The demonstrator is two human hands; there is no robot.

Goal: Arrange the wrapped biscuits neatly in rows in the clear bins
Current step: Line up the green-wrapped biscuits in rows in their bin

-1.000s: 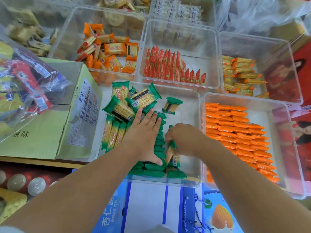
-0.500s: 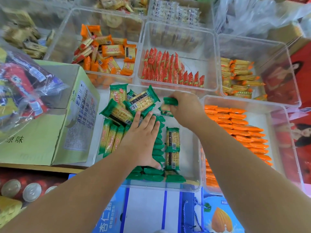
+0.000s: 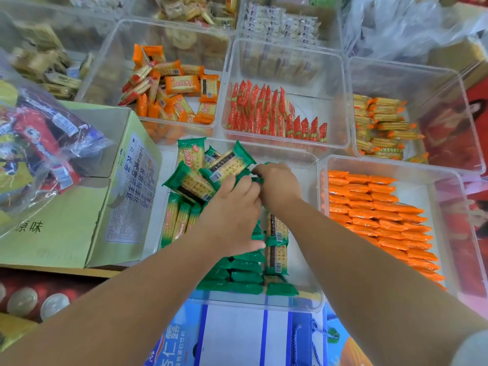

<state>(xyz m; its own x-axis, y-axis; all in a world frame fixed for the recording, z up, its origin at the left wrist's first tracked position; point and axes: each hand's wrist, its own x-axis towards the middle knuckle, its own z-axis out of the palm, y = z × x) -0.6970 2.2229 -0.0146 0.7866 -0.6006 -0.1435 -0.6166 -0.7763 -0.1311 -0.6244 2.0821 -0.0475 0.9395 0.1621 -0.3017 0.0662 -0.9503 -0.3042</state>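
Green-wrapped biscuits fill the near middle clear bin (image 3: 311,299). A row of them stands on edge (image 3: 245,276) along the bin's middle, and two packs lie flat (image 3: 276,247) to its right. A loose pile of green packs (image 3: 208,170) sits at the bin's far left. My left hand (image 3: 232,215) rests flat on the standing row, fingers pointing away from me. My right hand (image 3: 277,183) is closed around a green pack (image 3: 257,179), held against the far end of the row beside my left fingertips. Most of that pack is hidden.
Other clear bins surround it: neat orange packs (image 3: 375,207) to the right, red packs (image 3: 274,114) behind, loose orange packs (image 3: 174,88) back left, yellow packs (image 3: 380,125) back right. A green cardboard box (image 3: 79,196) with a plastic bag (image 3: 39,143) stands left. Cans (image 3: 26,299) lie lower left.
My right hand left the near end of the row, picked up a loose green pack from the far side, and brought it left to the row's far end. Two packs now lie flat beside the row.
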